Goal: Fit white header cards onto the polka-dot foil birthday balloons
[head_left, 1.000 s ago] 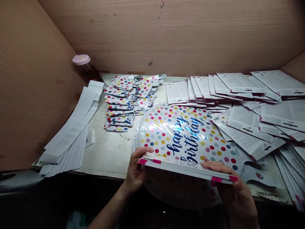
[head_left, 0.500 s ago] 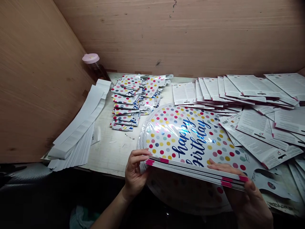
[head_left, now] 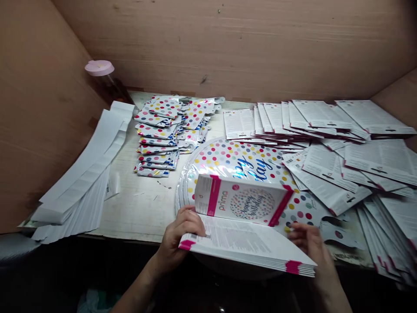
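Observation:
A stack of printed cardboard packets (head_left: 241, 243) with pink corner bands is in my left hand (head_left: 184, 232), whose fingers lie over its left end. The top packet (head_left: 250, 202) is lifted and tilted up like an opened cover, showing "prima" and a dotted round balloon picture. My right hand (head_left: 311, 245) is at the right end of the stack, fingers loosely apart and slightly blurred; I see nothing held in it. Underneath lies a pile of flat foil balloons (head_left: 211, 161) with coloured dots and blue lettering, partly covered by the packets.
Folded dotted foil balloons (head_left: 158, 143) are piled at the back left. Long white paper strips (head_left: 84, 169) lie at the left, near a pink-lidded bottle (head_left: 100, 69). Many white packets (head_left: 329, 165) spread over the right side. Wooden panels (head_left: 208, 48) enclose the table.
The stack has tipped so its upper face shows, and the top packet has swung up. My right hand has let go of the right end. The view has shifted rightward.

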The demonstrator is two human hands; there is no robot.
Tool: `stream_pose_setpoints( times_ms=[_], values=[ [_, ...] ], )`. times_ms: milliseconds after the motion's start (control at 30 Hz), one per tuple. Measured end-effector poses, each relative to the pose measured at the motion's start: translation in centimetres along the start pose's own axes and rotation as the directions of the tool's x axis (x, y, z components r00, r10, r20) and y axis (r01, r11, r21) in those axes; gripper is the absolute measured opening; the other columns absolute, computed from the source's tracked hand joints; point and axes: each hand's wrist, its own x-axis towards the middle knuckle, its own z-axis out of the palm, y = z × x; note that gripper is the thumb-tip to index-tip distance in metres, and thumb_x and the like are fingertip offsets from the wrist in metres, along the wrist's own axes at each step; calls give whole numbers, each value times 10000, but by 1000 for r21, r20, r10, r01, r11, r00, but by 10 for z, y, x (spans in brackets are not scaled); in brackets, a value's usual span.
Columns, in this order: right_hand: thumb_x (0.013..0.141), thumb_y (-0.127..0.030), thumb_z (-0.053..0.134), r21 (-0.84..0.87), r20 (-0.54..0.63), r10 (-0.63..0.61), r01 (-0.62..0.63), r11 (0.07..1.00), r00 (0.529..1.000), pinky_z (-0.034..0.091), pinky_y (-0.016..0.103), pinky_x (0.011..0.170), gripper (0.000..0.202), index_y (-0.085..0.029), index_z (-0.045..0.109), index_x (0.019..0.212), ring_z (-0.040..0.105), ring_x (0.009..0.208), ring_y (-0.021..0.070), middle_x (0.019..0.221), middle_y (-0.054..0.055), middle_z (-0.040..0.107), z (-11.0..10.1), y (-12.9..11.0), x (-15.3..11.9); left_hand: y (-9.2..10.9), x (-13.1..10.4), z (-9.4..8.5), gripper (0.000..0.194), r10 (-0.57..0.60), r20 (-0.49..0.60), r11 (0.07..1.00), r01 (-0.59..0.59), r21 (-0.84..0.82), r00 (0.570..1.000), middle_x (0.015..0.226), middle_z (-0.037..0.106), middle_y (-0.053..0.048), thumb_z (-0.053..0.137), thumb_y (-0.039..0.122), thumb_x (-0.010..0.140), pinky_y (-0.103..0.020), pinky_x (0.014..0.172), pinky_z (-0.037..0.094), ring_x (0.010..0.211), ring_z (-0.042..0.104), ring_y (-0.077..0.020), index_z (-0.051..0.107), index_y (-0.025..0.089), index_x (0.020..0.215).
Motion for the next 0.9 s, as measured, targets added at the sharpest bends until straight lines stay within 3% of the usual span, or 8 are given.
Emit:
stream_pose_setpoints(
  times_ms=[100, 233, 333, 433, 500, 600, 733, 900],
  values=[
    [883, -712, 376, 243, 314, 366, -447, 861, 876, 536, 336, 544, 607, -192, 666, 1002, 681, 648, 245, 774, 92, 700, 6, -16, -20, 12, -2, -1, 73, 110, 77, 994, -111, 11, 991, 763, 641, -4, 578, 259, 922, -472, 1052, 381, 745, 635, -179, 648, 266, 902],
    [779, -411, 735, 339, 531, 371, -592, 731, 762, 567, 374, 763, 556, -231, 565, 1276, 703, 895, 267, 1110, 101, 704, 21, -52, -35, 35, -2, 0, 86, 82, -52, 996, -80, 43, 995, 856, 687, 15, 657, 272, 870, -472, 1146, 300, 1015, 623, -204, 703, 325, 820],
    [768, -358, 769, 436, 443, 272, -470, 767, 855, 546, 409, 878, 739, -268, 420, 1414, 668, 1024, 279, 1229, 107, 656, 25, -65, -37, 43, 4, -9, 321, -172, -90, 969, 153, -193, 981, 1258, 628, -44, 605, 556, 840, -507, 1085, 394, 1266, 514, -307, 696, 341, 1060],
    [800, -348, 750, 456, 196, 105, -186, 870, 975, 537, 403, 912, 749, -306, 364, 1440, 636, 1094, 273, 1259, 95, 639, 25, -61, -34, 38, 11, -18, 687, -446, 82, 759, 426, -492, 891, 1419, 511, -128, 519, 728, 784, -516, 919, 524, 1254, 522, -395, 568, 275, 1299],
    [813, -326, 740, 376, 104, -35, -7, 927, 994, 526, 389, 932, 612, -306, 466, 1359, 625, 1112, 265, 1229, 83, 654, 27, -49, -29, 26, 12, -17, 610, -565, 66, 725, 533, -435, 822, 1368, 558, -127, 701, 535, 754, -456, 934, 521, 1225, 552, -365, 561, 266, 1284],
    [754, -348, 785, 269, 91, -184, 154, 951, 979, 519, 398, 945, 406, -258, 639, 1123, 634, 1079, 273, 1117, 85, 696, 35, -22, -16, 1, 6, -4, 438, -533, -85, 837, 510, -201, 842, 1169, 672, -90, 768, 179, 702, -370, 938, 511, 1123, 618, -288, 618, 223, 1111],
    [668, -412, 831, 303, 95, -120, 86, 949, 988, 571, 399, 815, 375, -223, 693, 962, 684, 894, 269, 929, 82, 735, 47, -5, -4, -22, -8, 15, 273, -508, -98, 854, 485, -188, 856, 1004, 721, -84, 698, 182, 756, -364, 836, 563, 965, 684, -272, 631, 175, 1020],
    [697, -324, 835, 441, 273, 54, -175, 880, 960, 566, 336, 799, 301, -197, 716, 943, 696, 865, 229, 918, 76, 745, 46, -35, -14, -1, -5, 15, 371, -610, -103, 781, 575, -243, 785, 1135, 697, -85, 701, 267, 815, -335, 930, 532, 1066, 658, -244, 569, 184, 1151]
  ],
)
